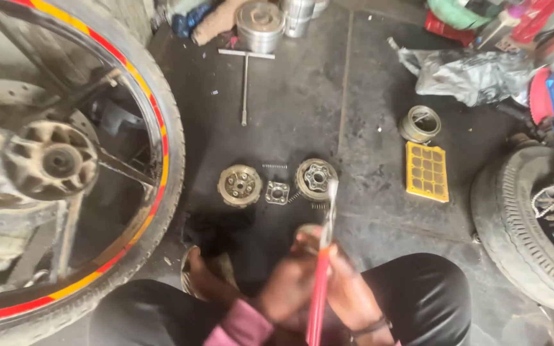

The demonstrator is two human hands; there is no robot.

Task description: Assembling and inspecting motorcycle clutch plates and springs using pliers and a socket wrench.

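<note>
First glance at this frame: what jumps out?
The big motorcycle wheel with its red and yellow rim stripe fills the left side. At bottom centre, both hands, left hand and right hand, close around a red-handled tool held upright. Just beyond it, round clutch parts lie in a row on the dark floor, a yellow grid piece to their right.

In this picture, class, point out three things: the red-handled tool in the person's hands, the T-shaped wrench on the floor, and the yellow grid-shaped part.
red-handled tool [319, 291]: head view, on the red handle.
T-shaped wrench [245, 83]: head view, midway along its long shaft.
yellow grid-shaped part [426, 172]: head view, on its centre.
</note>
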